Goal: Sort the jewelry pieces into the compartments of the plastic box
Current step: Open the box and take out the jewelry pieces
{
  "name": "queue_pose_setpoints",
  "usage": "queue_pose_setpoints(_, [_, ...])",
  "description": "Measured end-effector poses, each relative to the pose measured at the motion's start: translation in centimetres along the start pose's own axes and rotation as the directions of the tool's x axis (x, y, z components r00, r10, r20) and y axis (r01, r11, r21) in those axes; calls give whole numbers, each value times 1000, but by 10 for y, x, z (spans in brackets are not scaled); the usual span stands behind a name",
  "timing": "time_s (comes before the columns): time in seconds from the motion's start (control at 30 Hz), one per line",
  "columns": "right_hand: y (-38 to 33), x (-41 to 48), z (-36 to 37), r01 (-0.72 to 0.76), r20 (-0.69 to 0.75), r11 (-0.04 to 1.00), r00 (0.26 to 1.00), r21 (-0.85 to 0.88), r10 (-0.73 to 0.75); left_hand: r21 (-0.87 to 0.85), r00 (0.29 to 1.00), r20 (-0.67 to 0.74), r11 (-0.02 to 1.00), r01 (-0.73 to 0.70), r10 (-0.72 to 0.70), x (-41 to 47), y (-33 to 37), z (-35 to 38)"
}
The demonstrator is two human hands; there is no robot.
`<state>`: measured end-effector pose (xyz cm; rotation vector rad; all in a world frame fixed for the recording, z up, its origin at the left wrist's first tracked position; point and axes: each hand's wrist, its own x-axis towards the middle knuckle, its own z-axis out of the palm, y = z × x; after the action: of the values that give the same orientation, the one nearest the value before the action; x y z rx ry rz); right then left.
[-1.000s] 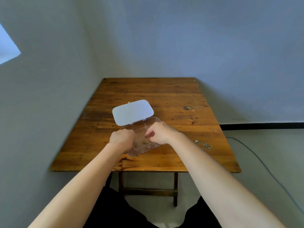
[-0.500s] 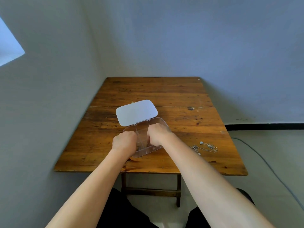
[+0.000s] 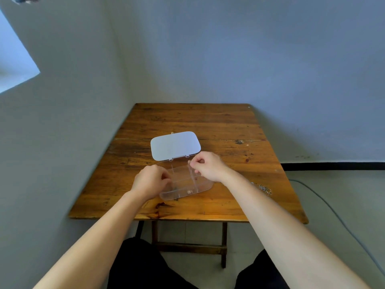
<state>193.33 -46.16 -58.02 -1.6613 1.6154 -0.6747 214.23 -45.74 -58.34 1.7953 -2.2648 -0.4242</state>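
Plastic box, clear, divided into compartments, is lying open near the front edge of the wooden worktop; its lid is lying flat just behind it, joined at the hinges.

Left hand is resting against the box's left end, fingers curled closed on its wall.

Right hand is hovering over the box's far right corner, fingers pinched together on a small shiny piece, possibly a ring or an earring; it is too small to tell.

Small pale item is sitting inside a front compartment of the box; a darker speck is showing left of it, near the left hand.

Tangle of silver chains is lying on the worktop to the right of the box, well apart from it and beyond the right forearm.

Cable is trailing over the floor to the right of the box, past the worktop's edge.
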Motion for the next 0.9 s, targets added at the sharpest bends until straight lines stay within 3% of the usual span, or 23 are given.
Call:
queue_pose_setpoints(0.1, [-1,-8,-26,36,-113,946,994,323,1,-243,970,-219,957,-157,104,-2,10,-10])
queue_pose_setpoints(0.23, [-4,-35,-66,130,-216,740,976,660,21,-567,939,-343,790,-235,33,-2,45,-24])
queue_pose_setpoints(0.37, [2,-65,-103,212,-322,631,945,746,63,-864,970,-242,456,-215,-1,-3,87,-30])
queue_pose_setpoints(0.57, [16,-105,-141,256,-409,605,904,754,127,-975,983,-171,129,-178,66,0,150,-25])
queue_pose_setpoints(0.77, [39,-126,-161,234,-467,664,863,710,195,-992,989,-108,50,-113,104,3,181,-3])
queue_pose_setpoints(0.9, [58,-128,-165,214,-475,653,843,726,251,-988,996,-58,138,-67,73,7,179,21])
